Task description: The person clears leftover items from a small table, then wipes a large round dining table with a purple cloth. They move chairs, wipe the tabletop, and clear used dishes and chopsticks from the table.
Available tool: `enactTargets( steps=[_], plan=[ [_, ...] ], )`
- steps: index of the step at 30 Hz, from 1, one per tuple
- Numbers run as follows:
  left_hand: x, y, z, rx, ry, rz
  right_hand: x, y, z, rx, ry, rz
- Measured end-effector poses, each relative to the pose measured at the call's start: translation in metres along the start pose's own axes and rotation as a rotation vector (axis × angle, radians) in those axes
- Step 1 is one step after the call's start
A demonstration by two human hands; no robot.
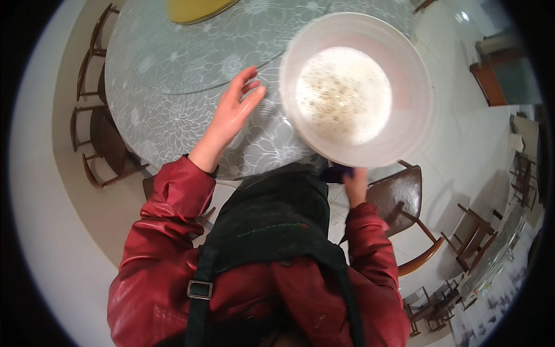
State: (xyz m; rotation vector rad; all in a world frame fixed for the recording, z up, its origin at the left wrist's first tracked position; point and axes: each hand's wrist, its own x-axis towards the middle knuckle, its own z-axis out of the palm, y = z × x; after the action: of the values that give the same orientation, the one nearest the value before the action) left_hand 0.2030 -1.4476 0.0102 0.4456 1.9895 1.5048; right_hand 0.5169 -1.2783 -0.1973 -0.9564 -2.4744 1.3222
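A translucent white plastic basin [413, 110] sits at the near right of the round table, its rim reaching past the table's edge. Foamy whitish liquid [344, 95] with bubbles lies in its bottom. To the left of the basin, my left hand [232, 107] is held over the tabletop, fingers stretched and thumb apart, holding nothing. Below the basin's near rim, my right hand [356, 186] is closed on a dark purple cloth [337, 173]; its fingertips are partly hidden.
A patterned grey-green tablecloth [167, 121] covers the round table, with a glass turntable [202, 63] on it. Something round and yellow [199, 10] lies at the far side. Wooden chairs stand at left [107, 139] and close by my right arm [399, 196].
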Motion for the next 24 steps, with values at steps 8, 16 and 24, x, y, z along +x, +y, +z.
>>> enactTargets(
  steps=[8, 16, 24],
  plan=[
    [-0.030, 0.002, 0.049, -0.375, -0.029, -0.214, 0.019, 0.009, -0.159, 0.581, 0.219, 0.305],
    [0.026, 0.037, 0.042, -0.821, -0.041, -0.561, 0.064, -0.071, -0.139, 1.159, 0.188, 0.314],
    [0.013, -0.010, 0.062, -0.446, 0.087, -0.274, 0.064, -0.116, -0.128, 1.162, 0.095, 0.385]
  ],
)
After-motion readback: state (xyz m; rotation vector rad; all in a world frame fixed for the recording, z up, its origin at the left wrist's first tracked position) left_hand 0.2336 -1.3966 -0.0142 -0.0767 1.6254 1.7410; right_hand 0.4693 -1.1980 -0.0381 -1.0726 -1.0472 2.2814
